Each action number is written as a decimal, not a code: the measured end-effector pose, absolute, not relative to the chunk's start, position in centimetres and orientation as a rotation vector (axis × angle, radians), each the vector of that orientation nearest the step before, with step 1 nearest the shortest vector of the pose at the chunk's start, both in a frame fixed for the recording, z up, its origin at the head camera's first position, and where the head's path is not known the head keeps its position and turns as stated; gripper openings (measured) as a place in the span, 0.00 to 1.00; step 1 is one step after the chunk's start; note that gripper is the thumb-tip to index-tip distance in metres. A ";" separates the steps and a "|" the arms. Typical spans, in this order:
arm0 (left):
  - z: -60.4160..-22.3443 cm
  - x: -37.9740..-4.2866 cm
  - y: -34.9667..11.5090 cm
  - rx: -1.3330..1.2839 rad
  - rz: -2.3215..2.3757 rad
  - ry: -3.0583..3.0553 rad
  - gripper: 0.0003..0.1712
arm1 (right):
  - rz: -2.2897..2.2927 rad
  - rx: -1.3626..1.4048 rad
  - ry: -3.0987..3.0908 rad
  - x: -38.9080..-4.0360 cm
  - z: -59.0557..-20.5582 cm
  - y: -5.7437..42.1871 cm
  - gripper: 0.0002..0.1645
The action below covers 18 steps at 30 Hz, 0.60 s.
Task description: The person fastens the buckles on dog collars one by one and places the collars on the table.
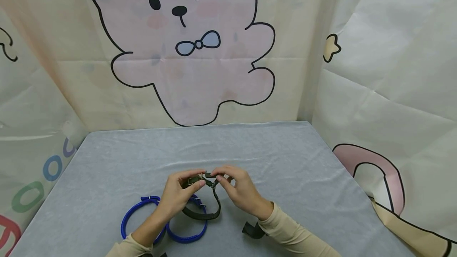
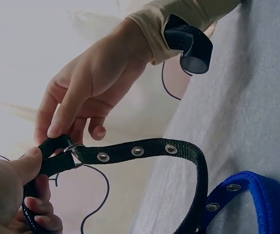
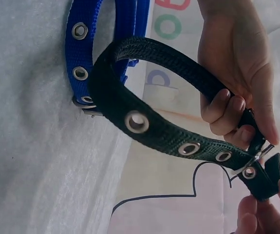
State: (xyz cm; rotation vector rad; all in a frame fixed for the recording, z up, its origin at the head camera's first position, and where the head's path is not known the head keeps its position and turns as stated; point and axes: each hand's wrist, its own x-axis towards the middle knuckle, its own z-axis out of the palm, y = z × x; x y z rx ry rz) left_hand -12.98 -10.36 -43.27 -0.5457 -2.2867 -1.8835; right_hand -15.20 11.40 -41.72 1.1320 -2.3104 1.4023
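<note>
A dark green webbing collar [image 1: 201, 215] with metal eyelets is held above the table between both hands, its strap hanging in a loop. My left hand [image 1: 175, 195] pinches the collar's buckle end between thumb and fingers. In the left wrist view, the strap [image 2: 152, 147] passes through a metal ring or buckle frame [image 2: 75, 151]. My right hand [image 1: 240, 191] pinches the folded strap end close beside the buckle, as the right wrist view also shows with the eyelet strap [image 3: 161, 139]. Two blue collars, a left one [image 1: 125, 219] and a right one [image 1: 183, 240], lie looped beneath my left hand and forearm.
A grey cloth covers the table [image 1: 285, 162]. Printed fabric walls stand behind it and on both sides. A black wrist camera [image 1: 253, 230] sits at my right sleeve.
</note>
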 end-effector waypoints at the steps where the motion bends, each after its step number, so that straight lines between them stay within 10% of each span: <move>1: -43.3 -13.0 -10.4 -0.560 -1.878 -2.280 0.16 | 1.387 1.137 -2.316 -15.2 -41.7 11.4 0.11; 18: -42.7 -12.5 -10.2 -0.488 -1.859 -2.358 0.14 | 1.524 1.102 -2.286 -15.0 -42.9 10.8 0.11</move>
